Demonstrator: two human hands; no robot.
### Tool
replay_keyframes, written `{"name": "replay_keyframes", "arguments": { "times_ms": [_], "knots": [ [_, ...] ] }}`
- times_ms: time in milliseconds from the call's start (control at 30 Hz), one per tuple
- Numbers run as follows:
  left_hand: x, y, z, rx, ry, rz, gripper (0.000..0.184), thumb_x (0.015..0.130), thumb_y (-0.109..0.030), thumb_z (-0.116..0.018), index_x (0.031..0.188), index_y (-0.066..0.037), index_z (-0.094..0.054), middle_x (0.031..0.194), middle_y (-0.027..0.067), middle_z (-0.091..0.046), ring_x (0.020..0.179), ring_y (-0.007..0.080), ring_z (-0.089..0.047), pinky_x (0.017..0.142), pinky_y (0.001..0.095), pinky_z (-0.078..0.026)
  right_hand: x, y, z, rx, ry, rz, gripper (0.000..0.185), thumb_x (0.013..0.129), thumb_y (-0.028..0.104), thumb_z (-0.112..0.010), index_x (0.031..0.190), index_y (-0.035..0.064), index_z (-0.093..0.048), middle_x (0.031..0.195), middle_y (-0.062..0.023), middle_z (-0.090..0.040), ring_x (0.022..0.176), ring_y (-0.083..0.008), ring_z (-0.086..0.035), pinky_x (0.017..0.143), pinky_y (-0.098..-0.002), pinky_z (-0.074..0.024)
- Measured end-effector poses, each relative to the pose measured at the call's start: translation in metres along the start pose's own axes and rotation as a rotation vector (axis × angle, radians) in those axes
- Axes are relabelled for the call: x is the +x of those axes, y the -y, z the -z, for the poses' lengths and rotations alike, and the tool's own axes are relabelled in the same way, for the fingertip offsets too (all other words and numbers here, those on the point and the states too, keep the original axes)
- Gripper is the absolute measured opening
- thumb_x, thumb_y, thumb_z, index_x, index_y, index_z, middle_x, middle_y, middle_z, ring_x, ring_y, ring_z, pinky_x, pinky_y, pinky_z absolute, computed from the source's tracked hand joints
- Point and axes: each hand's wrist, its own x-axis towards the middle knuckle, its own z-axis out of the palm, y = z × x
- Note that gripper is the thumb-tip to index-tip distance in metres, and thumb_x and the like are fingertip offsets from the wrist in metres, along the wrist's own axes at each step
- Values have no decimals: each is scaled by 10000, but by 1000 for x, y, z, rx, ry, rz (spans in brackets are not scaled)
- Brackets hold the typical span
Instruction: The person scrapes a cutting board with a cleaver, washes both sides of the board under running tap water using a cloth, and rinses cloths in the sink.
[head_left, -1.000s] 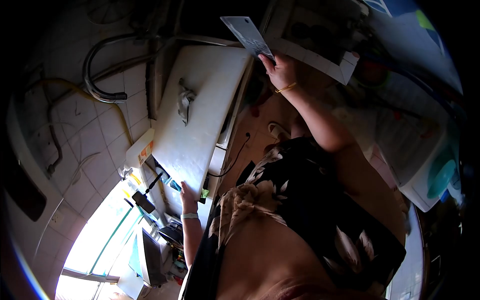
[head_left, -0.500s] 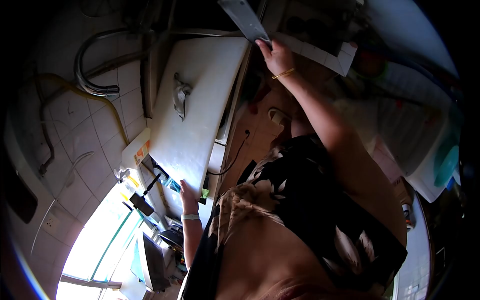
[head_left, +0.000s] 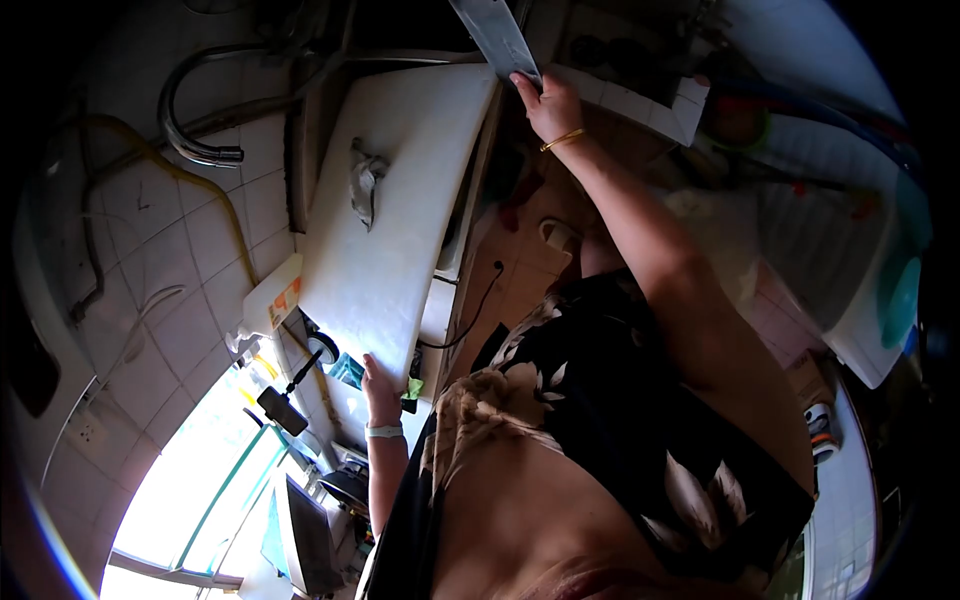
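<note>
My right hand (head_left: pixel 553 107) is closed around the handle end of a cleaver (head_left: pixel 500 42), whose broad grey blade points up and away past the far end of the board. A large white cutting board (head_left: pixel 390 255) lies on the counter. My left hand (head_left: pixel 381 390), with a pale band at the wrist, grips the board's near end; some of its fingers are hidden. Toward the far half of the board lies a small, limp, silvery-grey piece (head_left: pixel 366 185), apart from both hands. I cannot make out what it is.
Left of the board are a curved metal faucet (head_left: pixel 170 115), a yellow hose (head_left: pixel 215 195) and a white container (head_left: pixel 272 295). A phone on a holder (head_left: pixel 283 410) stands near the window. A black cord (head_left: pixel 488 300) hangs beside the counter on the right.
The view has shifted slightly, with the faucet a little higher and farther right. Both hands keep their holds, and the silvery-grey piece stays in place on the board.
</note>
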Motion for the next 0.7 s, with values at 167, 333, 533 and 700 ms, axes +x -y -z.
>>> {"name": "replay_keyframes", "arguments": {
  "times_ms": [167,333,533,700],
  "knots": [
    [1,2,0,-8,25,-11,650,967,-554,-439,1287,11,-462,1116,120,-579,940,268,-608,708,391,-556,-25,9,17,136,42,139,368,882,398,-653,894,30,-667,722,-198,-642,676,-403,-626,578,-426,-501],
    [-3,4,3,-5,36,3,652,960,-571,-436,1294,-11,-452,1112,107,-577,929,257,-609,690,375,-555,-3,9,13,67,125,-147,310,886,364,-655,900,54,-666,731,-190,-646,675,-385,-633,581,-424,-501],
    [17,14,7,14,60,11,647,952,-582,-447,1289,-30,-458,1112,99,-575,923,254,-610,687,375,-558,-46,19,24,31,211,-45,251,878,265,-688,930,19,-674,788,-185,-667,703,-350,-661,609,-378,-511],
    [9,13,1,5,30,28,634,949,-598,-434,1265,-50,-472,1086,89,-581,914,254,-613,684,390,-562,-49,21,38,23,237,43,309,881,339,-682,897,30,-684,709,-171,-649,616,-309,-651,554,-366,-494]
  ]
}}
